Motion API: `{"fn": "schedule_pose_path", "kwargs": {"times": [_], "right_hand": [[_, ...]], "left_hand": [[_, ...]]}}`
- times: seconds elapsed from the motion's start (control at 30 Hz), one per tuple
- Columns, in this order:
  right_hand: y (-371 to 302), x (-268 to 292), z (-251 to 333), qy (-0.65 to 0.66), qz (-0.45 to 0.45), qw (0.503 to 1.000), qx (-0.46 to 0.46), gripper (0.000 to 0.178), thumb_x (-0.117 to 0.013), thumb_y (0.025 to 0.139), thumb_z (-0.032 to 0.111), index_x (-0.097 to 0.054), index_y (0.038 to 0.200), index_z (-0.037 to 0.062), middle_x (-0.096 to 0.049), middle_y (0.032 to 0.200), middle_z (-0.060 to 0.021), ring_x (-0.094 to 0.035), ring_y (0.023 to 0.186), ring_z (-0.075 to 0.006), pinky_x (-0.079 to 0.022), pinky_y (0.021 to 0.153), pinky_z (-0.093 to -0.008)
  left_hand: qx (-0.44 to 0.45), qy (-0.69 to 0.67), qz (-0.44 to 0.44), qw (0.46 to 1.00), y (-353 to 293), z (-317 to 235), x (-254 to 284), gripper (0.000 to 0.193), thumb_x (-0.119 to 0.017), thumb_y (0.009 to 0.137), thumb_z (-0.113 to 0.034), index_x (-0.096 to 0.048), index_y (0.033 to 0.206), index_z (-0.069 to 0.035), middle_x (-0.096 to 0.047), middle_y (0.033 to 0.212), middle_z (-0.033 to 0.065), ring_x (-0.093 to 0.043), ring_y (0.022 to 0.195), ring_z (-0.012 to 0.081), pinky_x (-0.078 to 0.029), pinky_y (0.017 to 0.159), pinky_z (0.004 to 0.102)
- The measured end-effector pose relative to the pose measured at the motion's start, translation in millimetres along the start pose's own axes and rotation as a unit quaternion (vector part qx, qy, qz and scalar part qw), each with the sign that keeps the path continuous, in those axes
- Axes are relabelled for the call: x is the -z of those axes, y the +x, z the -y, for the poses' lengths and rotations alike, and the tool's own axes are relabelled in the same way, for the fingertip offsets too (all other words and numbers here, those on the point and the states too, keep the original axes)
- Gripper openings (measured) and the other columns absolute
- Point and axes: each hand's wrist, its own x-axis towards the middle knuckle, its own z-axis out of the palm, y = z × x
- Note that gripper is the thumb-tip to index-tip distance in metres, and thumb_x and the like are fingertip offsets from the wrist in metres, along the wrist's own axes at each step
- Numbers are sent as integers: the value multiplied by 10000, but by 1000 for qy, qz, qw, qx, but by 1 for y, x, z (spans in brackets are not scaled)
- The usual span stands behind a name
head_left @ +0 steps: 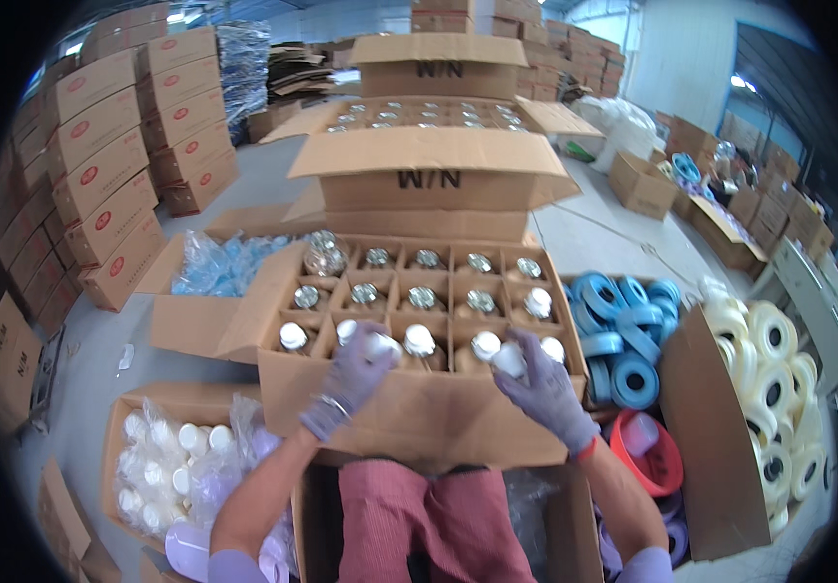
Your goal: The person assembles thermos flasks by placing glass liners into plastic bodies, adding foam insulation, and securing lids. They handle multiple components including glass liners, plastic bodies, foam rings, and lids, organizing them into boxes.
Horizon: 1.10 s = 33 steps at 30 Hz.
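In front of me stands an open cardboard box (409,413) with dividers, its cells holding clear glass bottles (421,297). Most of the near row wear white caps, such as this capped bottle (419,341); farther rows mostly show bare glass tops. My left hand (351,382), in a pale grey glove, is closed around a white cap (381,348) over the near row. On the other side, my gloved right hand (543,391) pinches another white cap (509,360) beside the near-row bottles. The hands partly hide the bottles beneath them.
A carton of bagged white caps (191,439) sits at lower left, with blue bagged pieces (229,264) beyond. To the right are blue rings (635,379), a red basin (665,457) and cream rings (776,398). A second open bottle box (438,83) stands behind.
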Motion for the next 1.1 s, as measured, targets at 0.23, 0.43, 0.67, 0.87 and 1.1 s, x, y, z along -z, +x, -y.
{"fn": "schedule_pose_path", "kwargs": {"times": [0.23, 0.43, 0.67, 0.87, 1.1], "right_hand": [[212, -119, -40, -276, 255, 925, 49, 478, -556, 893, 445, -569, 1122, 26, -694, 1040, -214, -668, 962, -398, -520, 832, -483], [229, -157, -41, -395, 354, 847, 37, 529, -622, 828, 471, -595, 1152, 54, -708, 1053, -180, -685, 973, -358, -543, 811, -460], [238, -163, -53, -405, 344, 846, 26, 718, -724, 754, 507, -526, 1250, 27, -713, 1060, -175, -692, 990, -332, -542, 846, -434], [231, -129, -68, -173, 217, 961, 3, 624, -659, 852, 450, -482, 1260, 12, -604, 1212, -257, -638, 1055, -388, -505, 918, -452], [182, -105, -150, -399, 201, 893, 53, 392, -662, 845, 325, -589, 1147, 86, -550, 1204, -159, -518, 1170, -360, -432, 965, -511]], "left_hand": [[-179, 139, -30, 974, 154, 155, 27, 362, -576, 950, -227, -498, 1239, -24, -652, 1124, 214, -637, 1036, 374, -488, 910, 480], [-40, 428, 224, 875, 169, 127, 3, 582, -481, 948, -502, -534, 1295, -37, -620, 1215, 223, -622, 1101, 346, -458, 935, 484], [-50, 519, 234, 821, 179, 123, -4, 739, -575, 840, -629, -548, 1252, -15, -626, 1202, 204, -624, 1093, 348, -445, 942, 515], [5, 470, 201, 860, 169, 136, 1, 747, -581, 853, -595, -508, 1319, -15, -578, 1289, 229, -580, 1183, 377, -372, 1032, 529], [-6, 452, 202, 869, 191, 85, -38, 446, -512, 921, -423, -671, 1119, -56, -638, 1219, 160, -610, 1141, 356, -406, 996, 561]]}}
